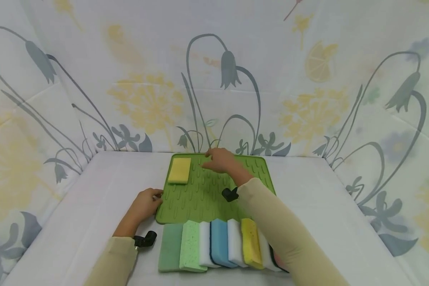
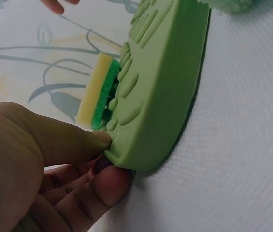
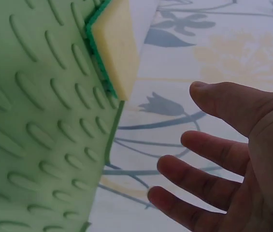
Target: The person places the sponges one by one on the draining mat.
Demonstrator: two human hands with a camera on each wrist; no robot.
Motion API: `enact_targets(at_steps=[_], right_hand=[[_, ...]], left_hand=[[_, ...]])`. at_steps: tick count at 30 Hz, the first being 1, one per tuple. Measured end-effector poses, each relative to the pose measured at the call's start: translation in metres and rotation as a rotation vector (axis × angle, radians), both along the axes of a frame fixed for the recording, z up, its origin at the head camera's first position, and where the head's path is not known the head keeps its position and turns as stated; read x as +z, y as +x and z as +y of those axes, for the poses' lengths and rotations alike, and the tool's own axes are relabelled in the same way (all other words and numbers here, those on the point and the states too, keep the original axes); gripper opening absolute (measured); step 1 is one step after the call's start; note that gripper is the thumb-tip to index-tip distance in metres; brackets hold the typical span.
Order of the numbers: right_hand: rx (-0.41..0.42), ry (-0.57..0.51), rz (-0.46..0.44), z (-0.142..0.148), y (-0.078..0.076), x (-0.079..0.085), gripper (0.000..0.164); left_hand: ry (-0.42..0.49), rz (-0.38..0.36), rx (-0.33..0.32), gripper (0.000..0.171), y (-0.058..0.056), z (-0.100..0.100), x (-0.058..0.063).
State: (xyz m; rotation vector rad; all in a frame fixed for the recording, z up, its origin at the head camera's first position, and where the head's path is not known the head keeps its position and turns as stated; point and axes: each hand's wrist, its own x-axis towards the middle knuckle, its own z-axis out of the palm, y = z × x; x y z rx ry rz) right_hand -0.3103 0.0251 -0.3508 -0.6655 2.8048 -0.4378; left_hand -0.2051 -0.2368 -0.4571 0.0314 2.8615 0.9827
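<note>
A green ribbed silicone mat (image 1: 211, 194) lies on the white-covered table. At its left edge, my left hand (image 1: 146, 204) pinches the rim; in the left wrist view the thumb (image 2: 78, 147) rests on top and the fingers curl against the side. On the mat's back left corner sits a yellow sponge (image 1: 180, 171) with a green scouring layer underneath, seen from the side in the right wrist view (image 3: 114, 46). Over the back part of the mat hovers my right hand (image 1: 221, 161), fingers spread and holding nothing, to the right of that sponge.
Along the mat's front edge lies an overlapping row of several sponges: dark green (image 1: 171, 248), speckled light green (image 1: 193, 246), white, blue (image 1: 221, 244), yellow (image 1: 251, 242) and more. My right forearm partly covers the row's right end. A floral cloth (image 1: 214, 99) hangs behind the table.
</note>
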Motion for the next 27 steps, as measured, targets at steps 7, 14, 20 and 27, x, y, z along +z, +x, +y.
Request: enact_targets(at_steps=[7,14,20,27], right_hand=[[0.021,0.064,0.009,0.022,0.01,0.014,0.051],[0.052,0.089,0.005,0.042,0.019,0.03,0.051],[0.094,0.099,-0.022,0.063,0.031,0.041,0.051],[0.087,0.083,-0.032,0.09,0.043,0.042,0.052]], left_hand=[[0.004,0.0,0.008,0.039,-0.001,0.003,-0.002],[0.006,-0.007,0.01,0.04,-0.002,0.001,-0.003],[-0.01,0.008,-0.001,0.04,-0.003,0.001,-0.004],[-0.017,0.02,-0.009,0.041,-0.003,0.0,-0.007]])
